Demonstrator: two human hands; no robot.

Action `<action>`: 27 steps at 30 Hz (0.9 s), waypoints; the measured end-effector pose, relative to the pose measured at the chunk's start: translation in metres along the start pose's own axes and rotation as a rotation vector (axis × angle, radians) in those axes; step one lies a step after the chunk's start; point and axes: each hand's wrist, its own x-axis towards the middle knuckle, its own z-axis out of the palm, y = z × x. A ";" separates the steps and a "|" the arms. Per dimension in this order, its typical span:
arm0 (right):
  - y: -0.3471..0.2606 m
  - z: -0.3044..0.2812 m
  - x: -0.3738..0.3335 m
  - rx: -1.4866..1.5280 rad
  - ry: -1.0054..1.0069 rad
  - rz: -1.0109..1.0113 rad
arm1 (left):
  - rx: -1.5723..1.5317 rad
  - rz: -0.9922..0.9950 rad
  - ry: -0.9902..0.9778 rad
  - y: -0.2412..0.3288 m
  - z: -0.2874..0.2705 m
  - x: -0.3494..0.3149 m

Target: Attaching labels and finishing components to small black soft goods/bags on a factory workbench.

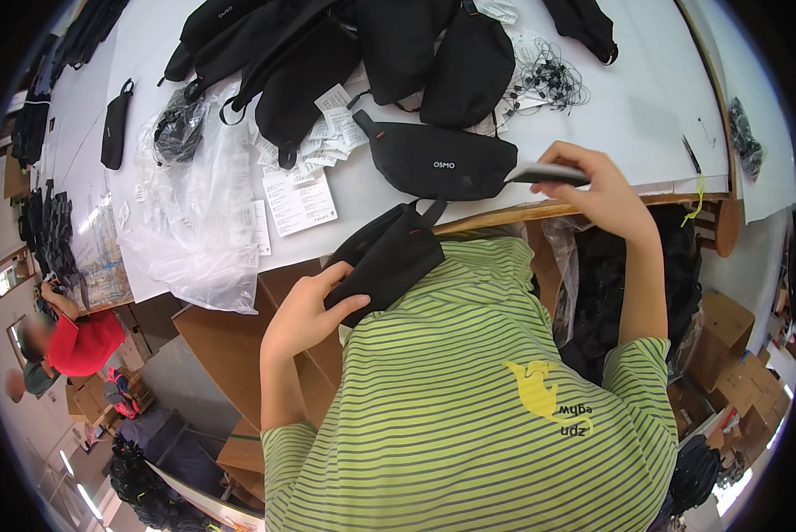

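My left hand (311,309) is closed around the end of a black fabric pouch (396,264), held tilted at the table's front edge against my striped shirt. The pouch has a small orange tab near its upper end. My right hand (590,188) grips a slim grey tool (550,174) with a pale, tapered tip pointing left; its exact kind is unclear. That tip is close to the right end of a black waist bag (442,161), which lies flat with a light print on its front. A strap end of the pouch lies just under this bag.
More black bags (305,93) are heaped at the table's far side. Printed paper tags (298,202), a clear plastic bag (194,235) and tangled black cords (548,78) lie around them. Scissors (691,154) rest at the right edge. A person in red (87,341) is at far left.
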 end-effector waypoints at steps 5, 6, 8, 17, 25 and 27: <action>0.015 -0.006 0.006 0.393 0.465 -0.178 | 0.147 0.038 0.056 0.015 -0.003 0.005; 0.026 0.002 0.015 0.535 0.585 -0.270 | 0.154 0.046 0.049 0.020 0.001 0.008; 0.038 0.034 0.036 1.087 0.661 -0.301 | 0.079 0.209 0.191 0.028 0.010 0.015; -0.001 0.105 0.071 2.011 -0.056 -0.038 | 0.182 0.088 0.055 0.051 0.009 0.008; -0.026 0.092 0.065 1.871 -0.085 -0.135 | 0.166 0.151 0.103 0.049 0.015 0.005; -0.026 0.091 0.064 1.862 -0.159 -0.144 | 0.165 0.149 0.098 0.049 0.015 0.005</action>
